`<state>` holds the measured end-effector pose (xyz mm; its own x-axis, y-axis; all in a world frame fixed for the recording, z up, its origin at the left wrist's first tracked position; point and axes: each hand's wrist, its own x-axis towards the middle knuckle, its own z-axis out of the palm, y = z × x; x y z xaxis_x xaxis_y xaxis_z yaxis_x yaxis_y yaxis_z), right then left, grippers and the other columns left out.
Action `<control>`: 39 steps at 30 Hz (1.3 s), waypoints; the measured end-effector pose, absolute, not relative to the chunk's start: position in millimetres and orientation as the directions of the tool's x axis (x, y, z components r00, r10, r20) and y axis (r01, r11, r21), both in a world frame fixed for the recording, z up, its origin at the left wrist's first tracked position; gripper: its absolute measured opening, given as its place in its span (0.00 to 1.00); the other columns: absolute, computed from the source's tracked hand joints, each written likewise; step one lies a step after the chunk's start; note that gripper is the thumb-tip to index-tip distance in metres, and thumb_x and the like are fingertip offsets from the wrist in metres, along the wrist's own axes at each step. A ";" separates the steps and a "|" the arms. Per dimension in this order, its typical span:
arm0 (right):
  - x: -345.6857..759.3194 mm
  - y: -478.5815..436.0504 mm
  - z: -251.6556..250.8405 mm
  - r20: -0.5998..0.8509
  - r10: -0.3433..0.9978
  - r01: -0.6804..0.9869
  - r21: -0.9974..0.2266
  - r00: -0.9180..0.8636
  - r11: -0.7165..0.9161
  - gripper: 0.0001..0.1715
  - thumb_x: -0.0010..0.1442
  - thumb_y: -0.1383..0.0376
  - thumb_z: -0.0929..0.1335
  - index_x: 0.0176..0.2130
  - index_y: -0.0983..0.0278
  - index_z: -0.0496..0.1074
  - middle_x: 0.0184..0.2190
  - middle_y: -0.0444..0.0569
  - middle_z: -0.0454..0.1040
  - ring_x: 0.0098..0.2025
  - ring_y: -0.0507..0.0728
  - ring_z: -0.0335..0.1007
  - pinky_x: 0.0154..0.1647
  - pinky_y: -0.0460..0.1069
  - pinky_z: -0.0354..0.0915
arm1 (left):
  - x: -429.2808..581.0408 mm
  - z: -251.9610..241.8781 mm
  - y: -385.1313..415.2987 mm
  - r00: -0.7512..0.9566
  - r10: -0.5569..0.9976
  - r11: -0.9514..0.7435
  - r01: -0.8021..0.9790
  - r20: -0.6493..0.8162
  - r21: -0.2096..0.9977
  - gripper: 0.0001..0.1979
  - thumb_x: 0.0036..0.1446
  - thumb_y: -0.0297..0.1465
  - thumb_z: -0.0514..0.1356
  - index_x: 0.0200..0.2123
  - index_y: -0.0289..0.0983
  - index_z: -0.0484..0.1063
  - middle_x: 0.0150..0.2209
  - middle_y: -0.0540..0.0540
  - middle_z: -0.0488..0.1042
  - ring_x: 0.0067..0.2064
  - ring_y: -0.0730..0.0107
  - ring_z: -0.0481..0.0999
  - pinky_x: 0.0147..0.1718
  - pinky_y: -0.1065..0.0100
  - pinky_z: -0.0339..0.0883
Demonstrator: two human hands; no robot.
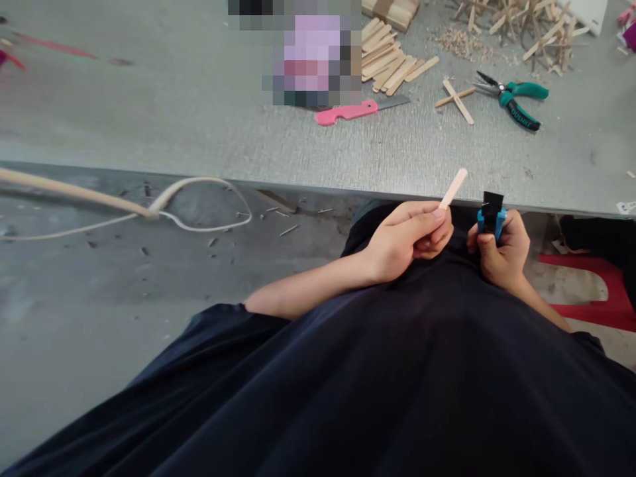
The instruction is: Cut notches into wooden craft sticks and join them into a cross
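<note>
My left hand [415,235] is closed on a flat wooden stick [453,188], which points up and to the right from between thumb and fingers. To its right, my right hand [504,250] grips a blue and black tool [491,215] by its handles, with the black end upward. Both hands are just below the table's front edge, a short distance apart. On the table [278,146] lie two crossed sticks [457,101], green-handled pliers [514,99] and a pink folding knife [350,112] with its blade out.
Behind the knife is a pile of wooden sticks [385,59]. Wood shavings [460,43] and a tangle of sticks [536,26] lie at the back right. A pale looped strap [199,182] hangs at the left. A red stool [591,291] stands at the right.
</note>
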<state>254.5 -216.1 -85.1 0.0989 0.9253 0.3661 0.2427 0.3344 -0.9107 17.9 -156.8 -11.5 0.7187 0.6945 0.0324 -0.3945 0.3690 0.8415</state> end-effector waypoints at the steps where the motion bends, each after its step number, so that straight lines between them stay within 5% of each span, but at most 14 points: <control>1: 251.7 -216.7 -83.7 0.415 0.901 0.259 -0.891 0.130 0.373 0.31 0.76 0.41 0.81 0.44 0.51 0.63 0.30 0.38 0.80 0.24 0.56 0.73 0.28 0.53 0.71 | 19.0 -12.3 -157.0 0.720 0.693 0.378 -0.401 0.033 0.834 0.30 0.70 0.49 0.76 0.25 0.42 0.65 0.22 0.56 0.57 0.23 0.77 0.53 0.23 0.65 0.43; 5: 246.1 -214.2 -83.7 0.559 0.821 0.324 -0.802 0.114 0.501 0.25 0.74 0.50 0.83 0.50 0.49 0.66 0.37 0.40 0.84 0.33 0.60 0.82 0.38 0.58 0.80 | 21.5 -15.8 -157.8 0.720 0.694 0.394 -0.407 0.024 0.824 0.29 0.71 0.48 0.75 0.25 0.42 0.66 0.22 0.56 0.57 0.23 0.77 0.52 0.24 0.65 0.41; 11: 261.9 -202.7 -83.0 0.693 0.713 0.512 -0.577 -0.104 0.636 0.25 0.72 0.50 0.79 0.63 0.48 0.74 0.38 0.44 0.79 0.27 0.59 0.71 0.29 0.58 0.70 | 20.6 -16.1 -159.6 0.735 0.678 0.392 -0.355 -0.006 0.849 0.31 0.68 0.53 0.77 0.26 0.42 0.67 0.21 0.58 0.55 0.22 0.79 0.51 0.23 0.67 0.41; 17: 258.5 -199.5 -59.3 0.720 0.634 0.604 -0.380 -0.282 0.700 0.07 0.73 0.60 0.74 0.43 0.54 0.72 0.29 0.39 0.71 0.25 0.54 0.64 0.28 0.53 0.58 | 19.7 -15.2 -163.1 0.783 0.616 0.321 -0.348 0.084 0.881 0.32 0.73 0.54 0.74 0.26 0.40 0.68 0.20 0.57 0.60 0.21 0.80 0.53 0.22 0.67 0.43; 22: 257.5 -202.5 -61.5 0.672 0.689 0.650 -0.400 -0.271 0.646 0.10 0.68 0.62 0.73 0.37 0.55 0.69 0.27 0.40 0.70 0.25 0.54 0.61 0.29 0.54 0.55 | 16.4 -13.3 -165.7 0.788 0.607 0.258 -0.317 0.102 0.913 0.27 0.77 0.50 0.71 0.30 0.39 0.72 0.24 0.55 0.64 0.24 0.77 0.56 0.23 0.66 0.47; 30: 258.1 -204.2 -65.6 0.633 0.732 0.608 -0.485 -0.251 0.628 0.09 0.62 0.65 0.74 0.37 0.55 0.69 0.27 0.40 0.69 0.26 0.54 0.60 0.30 0.53 0.54 | 16.6 -25.8 -168.4 0.814 0.563 0.267 -0.339 0.140 0.902 0.28 0.81 0.55 0.67 0.35 0.40 0.74 0.23 0.59 0.57 0.24 0.76 0.51 0.24 0.65 0.45; 39: 257.0 -208.0 -65.5 0.558 0.788 0.581 -0.562 -0.260 0.589 0.17 0.68 0.59 0.75 0.35 0.55 0.64 0.26 0.40 0.67 0.25 0.54 0.59 0.30 0.55 0.52 | 10.1 -24.1 -158.4 0.835 0.450 -0.091 -0.310 0.317 0.946 0.27 0.89 0.51 0.57 0.35 0.43 0.67 0.25 0.57 0.60 0.27 0.72 0.58 0.28 0.63 0.55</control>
